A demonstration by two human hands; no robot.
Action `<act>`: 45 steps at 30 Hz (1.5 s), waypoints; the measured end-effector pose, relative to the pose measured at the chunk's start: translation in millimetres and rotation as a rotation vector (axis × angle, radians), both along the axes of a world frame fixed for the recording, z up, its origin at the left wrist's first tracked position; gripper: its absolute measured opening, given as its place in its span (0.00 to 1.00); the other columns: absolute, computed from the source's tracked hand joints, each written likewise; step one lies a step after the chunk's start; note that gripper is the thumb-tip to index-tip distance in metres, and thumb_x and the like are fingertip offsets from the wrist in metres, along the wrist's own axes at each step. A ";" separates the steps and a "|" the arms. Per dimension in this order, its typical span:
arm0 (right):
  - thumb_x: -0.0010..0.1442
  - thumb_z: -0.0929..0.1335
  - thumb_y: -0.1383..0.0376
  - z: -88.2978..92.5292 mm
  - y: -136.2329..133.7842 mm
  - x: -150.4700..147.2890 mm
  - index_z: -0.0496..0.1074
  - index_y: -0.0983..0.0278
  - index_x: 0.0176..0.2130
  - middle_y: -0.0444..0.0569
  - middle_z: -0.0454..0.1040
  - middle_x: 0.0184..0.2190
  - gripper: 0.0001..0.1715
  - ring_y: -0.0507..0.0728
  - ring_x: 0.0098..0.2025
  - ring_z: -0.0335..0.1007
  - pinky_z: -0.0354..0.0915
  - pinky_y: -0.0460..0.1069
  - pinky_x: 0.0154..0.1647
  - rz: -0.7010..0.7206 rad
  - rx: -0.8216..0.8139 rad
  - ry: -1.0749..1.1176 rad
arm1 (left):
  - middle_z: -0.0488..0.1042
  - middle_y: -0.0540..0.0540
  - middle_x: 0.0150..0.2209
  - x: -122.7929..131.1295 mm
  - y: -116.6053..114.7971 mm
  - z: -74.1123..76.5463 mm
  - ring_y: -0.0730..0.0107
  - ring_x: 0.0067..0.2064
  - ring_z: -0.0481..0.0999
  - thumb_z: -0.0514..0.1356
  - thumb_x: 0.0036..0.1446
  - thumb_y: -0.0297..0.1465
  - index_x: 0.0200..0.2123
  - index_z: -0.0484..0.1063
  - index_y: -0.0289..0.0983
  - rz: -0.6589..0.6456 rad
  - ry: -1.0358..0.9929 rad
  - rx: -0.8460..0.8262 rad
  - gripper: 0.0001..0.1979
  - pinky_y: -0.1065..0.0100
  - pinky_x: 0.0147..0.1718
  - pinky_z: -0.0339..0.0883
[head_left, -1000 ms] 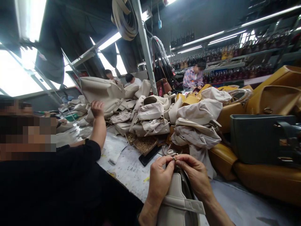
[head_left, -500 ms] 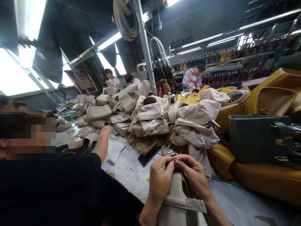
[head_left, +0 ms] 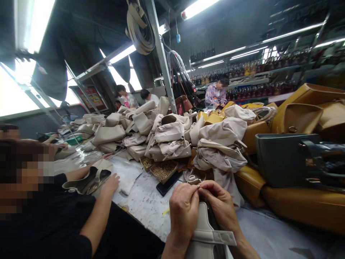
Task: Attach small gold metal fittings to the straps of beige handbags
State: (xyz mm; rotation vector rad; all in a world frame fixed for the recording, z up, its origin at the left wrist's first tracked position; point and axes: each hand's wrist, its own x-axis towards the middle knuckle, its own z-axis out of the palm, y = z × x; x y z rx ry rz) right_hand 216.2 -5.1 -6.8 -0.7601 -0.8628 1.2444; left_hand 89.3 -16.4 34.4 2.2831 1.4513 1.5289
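At the lower middle, a pale beige handbag (head_left: 201, 219) stands upright on the table below both hands, its strap tab (head_left: 212, 236) sticking out to the right. My left hand (head_left: 182, 205) and my right hand (head_left: 219, 203) meet above the bag's top edge. Their thumbs and forefingers pinch a small gold-coloured fitting (head_left: 198, 186), mostly covered by fingertips. Just beyond the fingers lie white-handled scissors (head_left: 193, 178). An open box of small gold metal pieces (head_left: 164, 170) and a black phone (head_left: 167, 185) lie ahead to the left.
Piled beige bags (head_left: 169, 135) stretch across the table (head_left: 140, 201). Mustard bags (head_left: 302, 205) and a dark green handbag (head_left: 285, 158) crowd the right. At the left a co-worker in black (head_left: 54, 223) handles a beige bag (head_left: 88, 181). A metal post (head_left: 163, 54) rises behind.
The view has turned slightly. My hands stay pinched together at the fitting, their fingers shifted a little. The co-worker's arm has drawn back toward the bag before them.
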 end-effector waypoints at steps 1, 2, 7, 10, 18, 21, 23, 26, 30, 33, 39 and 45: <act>0.51 0.81 0.54 0.2 0.1 -0.3 0.80 0.61 0.32 0.46 0.79 0.34 0.15 0.56 0.39 0.72 0.68 0.48 0.43 -0.008 0.002 -0.003 | 0.82 0.45 0.35 0.2 -0.3 1.0 0.62 0.39 0.81 0.60 0.63 0.21 0.37 0.80 0.39 -0.007 0.019 0.019 0.10 0.61 0.41 0.77; 0.50 0.81 0.54 0.5 0.2 -0.3 0.80 0.61 0.31 0.45 0.78 0.34 0.16 0.56 0.38 0.72 0.68 0.48 0.43 -0.016 -0.003 -0.003 | 0.82 0.45 0.35 0.0 -0.6 2.1 0.62 0.39 0.80 0.59 0.63 0.21 0.37 0.80 0.39 -0.019 0.029 0.024 0.10 0.61 0.42 0.76; 0.50 0.81 0.54 4.7 -2.6 3.7 0.80 0.60 0.36 0.46 0.79 0.33 0.17 0.57 0.37 0.73 0.69 0.49 0.42 -0.047 0.000 -0.083 | 0.81 0.44 0.35 -7.6 -2.6 10.4 0.60 0.41 0.80 0.58 0.65 0.23 0.37 0.81 0.39 -0.151 0.020 -0.088 0.11 0.60 0.44 0.76; 0.55 0.79 0.55 5.1 -6.4 7.0 0.81 0.61 0.32 0.47 0.79 0.33 0.13 0.58 0.39 0.73 0.68 0.49 0.43 -0.085 0.077 -0.240 | 0.82 0.43 0.36 -13.5 -3.4 12.7 0.60 0.42 0.80 0.58 0.64 0.25 0.37 0.82 0.40 -0.265 -0.036 -0.240 0.11 0.61 0.46 0.75; 0.60 0.75 0.54 7.2 -15.3 14.1 0.80 0.60 0.35 0.48 0.82 0.37 0.12 0.60 0.42 0.77 0.69 0.51 0.45 -0.042 0.060 -0.363 | 0.82 0.40 0.47 -23.6 17.2 -11.0 0.59 0.50 0.80 0.61 0.59 0.32 0.45 0.79 0.36 -0.042 -0.673 -0.494 0.13 0.60 0.53 0.72; 0.64 0.73 0.57 9.5 -19.7 17.9 0.79 0.59 0.35 0.47 0.82 0.39 0.09 0.60 0.45 0.77 0.68 0.51 0.49 0.033 0.144 -0.452 | 0.80 0.40 0.52 -27.1 33.9 -14.8 0.56 0.54 0.78 0.63 0.50 0.27 0.51 0.76 0.36 -0.104 -0.629 -0.631 0.22 0.60 0.54 0.71; 0.65 0.72 0.59 8.6 -22.3 18.7 0.78 0.58 0.36 0.46 0.81 0.39 0.06 0.59 0.45 0.77 0.67 0.50 0.48 0.062 0.214 -0.520 | 0.80 0.41 0.49 -27.6 44.4 -14.4 0.58 0.53 0.78 0.60 0.46 0.22 0.49 0.75 0.35 -0.222 -0.540 -0.747 0.24 0.62 0.53 0.71; 0.66 0.71 0.64 5.8 -24.6 18.8 0.78 0.57 0.37 0.46 0.80 0.39 0.04 0.59 0.46 0.75 0.67 0.50 0.48 0.047 0.299 -0.651 | 0.81 0.45 0.41 -26.8 57.2 -10.8 0.63 0.45 0.79 0.55 0.43 0.18 0.43 0.75 0.35 -0.346 -0.301 -0.818 0.22 0.67 0.46 0.71; 0.66 0.69 0.67 3.6 -23.7 22.2 0.75 0.58 0.35 0.44 0.77 0.31 0.07 0.58 0.38 0.73 0.66 0.52 0.49 -0.011 0.417 -0.841 | 0.79 0.49 0.35 -26.1 66.4 -3.6 0.66 0.39 0.78 0.55 0.44 0.17 0.37 0.76 0.37 -0.336 0.066 -0.730 0.17 0.72 0.38 0.68; 0.67 0.68 0.68 0.9 -21.7 27.3 0.73 0.58 0.35 0.43 0.75 0.29 0.07 0.56 0.34 0.72 0.66 0.54 0.53 -0.026 0.455 -0.907 | 0.80 0.49 0.35 -25.0 67.1 -0.9 0.65 0.39 0.78 0.59 0.47 0.19 0.36 0.76 0.39 -0.272 0.160 -0.680 0.14 0.72 0.37 0.66; 0.69 0.67 0.67 -8.2 -19.8 30.8 0.73 0.57 0.37 0.42 0.75 0.31 0.07 0.56 0.36 0.73 0.59 0.60 0.65 0.003 0.411 -0.883 | 0.80 0.44 0.27 -21.1 58.2 -4.7 0.57 0.33 0.80 0.64 0.54 0.31 0.29 0.80 0.39 0.011 0.357 -0.626 0.04 0.66 0.34 0.64; 0.69 0.67 0.66 -8.2 -21.3 29.6 0.73 0.57 0.36 0.43 0.76 0.32 0.08 0.58 0.40 0.73 0.62 0.57 0.60 -0.026 0.409 -0.869 | 0.84 0.45 0.38 -20.3 51.6 -17.2 0.62 0.42 0.81 0.60 0.61 0.31 0.34 0.81 0.39 -0.103 0.149 -0.523 0.09 0.67 0.45 0.70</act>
